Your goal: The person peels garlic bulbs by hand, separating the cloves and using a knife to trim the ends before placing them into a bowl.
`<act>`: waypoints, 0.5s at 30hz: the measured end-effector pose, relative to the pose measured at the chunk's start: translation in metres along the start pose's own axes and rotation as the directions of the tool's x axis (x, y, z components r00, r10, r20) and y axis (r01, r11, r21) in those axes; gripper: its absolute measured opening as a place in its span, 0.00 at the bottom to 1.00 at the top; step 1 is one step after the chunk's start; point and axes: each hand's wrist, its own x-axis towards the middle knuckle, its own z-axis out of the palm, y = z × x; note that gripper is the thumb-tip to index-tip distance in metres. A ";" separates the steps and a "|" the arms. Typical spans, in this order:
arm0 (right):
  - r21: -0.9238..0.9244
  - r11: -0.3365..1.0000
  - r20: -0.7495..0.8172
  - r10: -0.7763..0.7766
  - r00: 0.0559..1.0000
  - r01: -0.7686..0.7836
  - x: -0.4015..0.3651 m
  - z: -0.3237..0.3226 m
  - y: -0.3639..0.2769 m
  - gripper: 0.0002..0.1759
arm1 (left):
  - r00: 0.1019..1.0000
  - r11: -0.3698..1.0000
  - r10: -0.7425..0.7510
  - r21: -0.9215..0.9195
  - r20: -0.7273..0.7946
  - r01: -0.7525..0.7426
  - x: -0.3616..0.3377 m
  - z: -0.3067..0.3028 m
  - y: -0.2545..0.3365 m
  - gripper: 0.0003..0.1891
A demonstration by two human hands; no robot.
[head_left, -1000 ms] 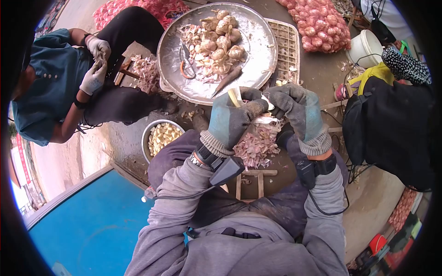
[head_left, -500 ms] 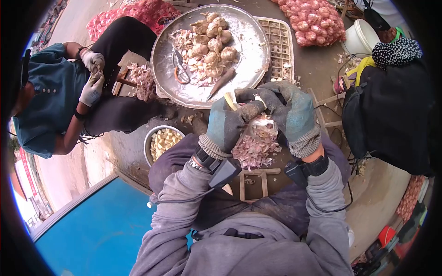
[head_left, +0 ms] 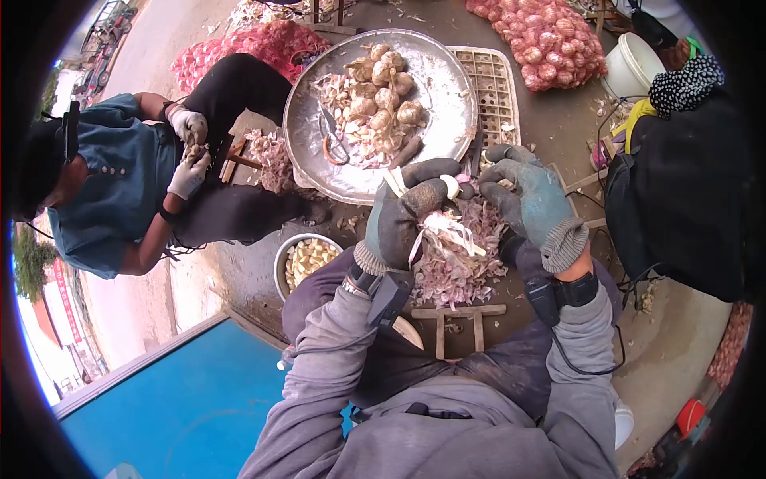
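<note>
My left hand (head_left: 405, 214), in a grey and blue work glove, is closed around peeled garlic cloves (head_left: 393, 182) and papery garlic skin (head_left: 451, 233). A pale clove (head_left: 451, 187) shows at its fingertips. My right hand (head_left: 523, 194), gloved alike, is just to the right with its fingers curved and apart; a small reddish piece is near its fingertips. Below both hands lies a heap of pinkish skins (head_left: 456, 275). Beyond them, a round metal tray (head_left: 447, 73) carries garlic bulbs (head_left: 386, 98), loose cloves, and scissors (head_left: 335, 149) with orange-lined handles.
A bowl (head_left: 278, 267) of peeled cloves sits left of my knees. At the left a co-worker (head_left: 120, 176) in white gloves handles garlic. Net sacks of garlic (head_left: 550, 44), a white bucket (head_left: 630, 68), a plastic crate (head_left: 511, 120) and a wooden frame (head_left: 459, 310) stand around.
My right hand has moved away from my left, and its fingers have spread. Skin now hangs from my left hand. The whole view has shifted, with the tray lower and farther right.
</note>
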 end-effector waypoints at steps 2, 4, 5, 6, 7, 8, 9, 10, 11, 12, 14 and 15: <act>-0.072 0.997 0.000 -0.024 1.000 0.024 0.000 0.001 0.001 0.10 | 0.995 0.991 -0.028 0.125 -0.091 0.039 0.002 -0.002 -0.003 0.09; 0.041 0.988 -0.126 -0.144 0.982 0.151 0.006 -0.001 -0.009 0.12 | 0.993 0.997 -0.070 0.012 -0.095 0.071 0.002 0.002 0.007 0.09; 0.038 0.987 -0.117 -0.149 0.982 0.154 0.008 -0.001 -0.017 0.12 | 0.990 0.990 -0.114 -0.094 -0.084 0.106 0.003 0.004 0.013 0.09; 0.143 0.985 -0.067 -0.083 0.994 0.092 0.008 -0.001 -0.029 0.12 | 0.997 0.987 0.026 0.162 -0.067 -0.015 0.005 0.001 0.002 0.10; 0.243 0.970 -0.011 -0.021 1.000 0.023 0.007 0.001 -0.036 0.13 | 0.997 0.987 0.028 0.159 -0.071 -0.016 0.004 -0.001 -0.005 0.10; 0.208 0.977 0.006 -0.043 0.999 0.041 0.006 0.004 -0.040 0.14 | 0.997 0.951 0.064 0.305 -0.032 -0.052 0.003 -0.002 -0.008 0.11; 0.209 0.977 0.011 -0.047 0.999 0.044 0.007 0.006 -0.038 0.14 | 0.995 0.892 0.095 0.444 0.009 -0.089 0.001 -0.004 -0.012 0.12; 0.236 0.972 0.042 -0.024 0.999 0.013 0.007 0.009 -0.033 0.15 | 0.997 0.932 0.067 0.360 -0.041 -0.047 0.002 -0.004 -0.019 0.14; 0.262 0.965 0.074 -0.003 0.997 -0.017 0.008 0.012 -0.029 0.15 | 0.996 0.931 0.070 0.362 -0.050 -0.047 0.001 -0.002 -0.020 0.14; 0.264 0.959 0.016 -0.107 0.994 0.099 0.009 0.015 -0.026 0.16 | 0.997 0.949 0.050 0.315 -0.058 -0.029 0.000 -0.001 -0.020 0.12; 0.236 0.965 0.043 -0.125 0.991 0.111 0.011 0.013 -0.025 0.15 | 0.996 0.970 0.054 0.242 -0.077 -0.034 0.001 0.001 -0.017 0.13; 0.207 0.971 0.063 -0.132 0.989 0.117 0.011 0.013 -0.027 0.15 | 0.988 0.994 -0.102 0.032 -0.116 0.107 0.002 0.004 -0.011 0.14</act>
